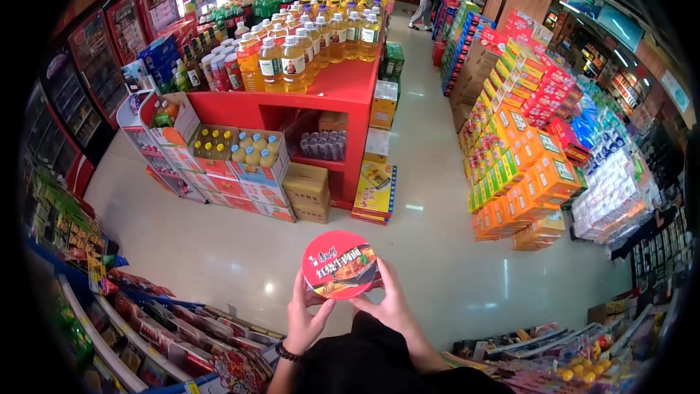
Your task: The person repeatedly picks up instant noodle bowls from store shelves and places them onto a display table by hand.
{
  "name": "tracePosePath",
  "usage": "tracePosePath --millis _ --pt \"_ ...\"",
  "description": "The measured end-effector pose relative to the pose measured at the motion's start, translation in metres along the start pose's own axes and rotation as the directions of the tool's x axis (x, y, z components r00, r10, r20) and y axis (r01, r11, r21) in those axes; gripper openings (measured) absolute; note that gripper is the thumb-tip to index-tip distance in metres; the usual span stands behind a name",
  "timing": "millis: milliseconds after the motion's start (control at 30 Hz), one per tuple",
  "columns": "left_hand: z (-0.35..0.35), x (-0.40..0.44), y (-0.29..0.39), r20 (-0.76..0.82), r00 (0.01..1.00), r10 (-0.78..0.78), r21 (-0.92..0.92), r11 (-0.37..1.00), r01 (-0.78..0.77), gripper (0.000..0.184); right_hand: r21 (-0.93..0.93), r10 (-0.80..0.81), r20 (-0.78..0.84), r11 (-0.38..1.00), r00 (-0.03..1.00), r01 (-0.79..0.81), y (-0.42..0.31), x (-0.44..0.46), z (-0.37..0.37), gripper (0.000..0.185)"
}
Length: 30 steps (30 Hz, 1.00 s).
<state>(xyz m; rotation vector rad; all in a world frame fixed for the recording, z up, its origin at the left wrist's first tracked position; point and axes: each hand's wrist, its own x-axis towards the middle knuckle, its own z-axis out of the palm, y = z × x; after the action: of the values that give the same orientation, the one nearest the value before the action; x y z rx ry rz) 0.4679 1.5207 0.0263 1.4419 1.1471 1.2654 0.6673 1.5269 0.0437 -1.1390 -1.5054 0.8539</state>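
Observation:
Between my two hands I hold a round instant noodle cup (337,263), its red lid facing up and printed with a picture of noodles. My left hand (306,321) wraps the left side of the cup, thumb toward its near edge; a dark bead bracelet circles that wrist. On the right side, my right hand (390,303) grips the cup with its fingers round the wall. The lid hides most of the cup's wall and some of my fingertips. Both hands are in front of my dark clothing, above the shop floor.
Ahead stands a red display counter (332,91) topped with many drink bottles (294,66). Cartons (306,188) stand at its foot. Stacked orange boxes (521,168) rise on the right. Shelves of packets (175,335) curve round close by. A person (426,0) is far down the aisle.

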Motion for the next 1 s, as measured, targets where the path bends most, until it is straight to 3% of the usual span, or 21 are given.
tracePosePath --millis 233,333,367,467,700,800,933,1000 --pt "0.029 0.156 -0.025 0.021 1.0 -0.017 0.094 0.995 0.015 0.086 0.073 0.026 0.027 0.997 0.999 -0.028 0.07 0.146 -0.028 0.092" --pt "0.04 0.224 -0.033 0.023 1.0 -0.011 0.045 0.999 0.01 0.085 0.04 0.013 0.033 0.999 0.999 -0.015 0.088 0.211 -0.046 0.091" --pt "0.042 0.246 -0.034 0.044 0.999 -0.024 0.034 0.999 0.023 0.082 0.01 -0.065 -0.013 0.998 0.998 0.065 0.097 0.231 -0.048 0.089" --pt "0.046 0.303 -0.031 0.092 0.994 -0.051 0.029 0.998 0.048 0.082 -0.01 -0.05 -0.005 0.999 0.999 0.05 0.108 0.279 -0.058 0.089" --pt "0.066 0.394 -0.065 0.044 0.996 -0.076 -0.118 0.99 0.08 0.074 0.015 -0.02 -0.012 1.0 1.0 0.02 0.151 0.362 -0.062 0.089" --pt "0.068 0.445 -0.08 0.062 0.995 -0.077 -0.12 0.989 0.084 0.068 0.17 0.093 0.018 0.981 0.995 -0.095 0.175 0.402 -0.063 0.084" --pt "0.075 0.54 -0.078 0.068 0.997 -0.019 -0.152 0.988 0.029 0.065 0.372 0.107 -0.052 0.925 0.993 -0.08 0.197 0.481 -0.06 0.076" --pt "0.079 0.596 -0.094 0.062 0.995 0.077 -0.136 0.988 -0.068 0.064 0.333 0.193 -0.085 0.93 0.978 -0.154 0.209 0.529 -0.062 0.07"
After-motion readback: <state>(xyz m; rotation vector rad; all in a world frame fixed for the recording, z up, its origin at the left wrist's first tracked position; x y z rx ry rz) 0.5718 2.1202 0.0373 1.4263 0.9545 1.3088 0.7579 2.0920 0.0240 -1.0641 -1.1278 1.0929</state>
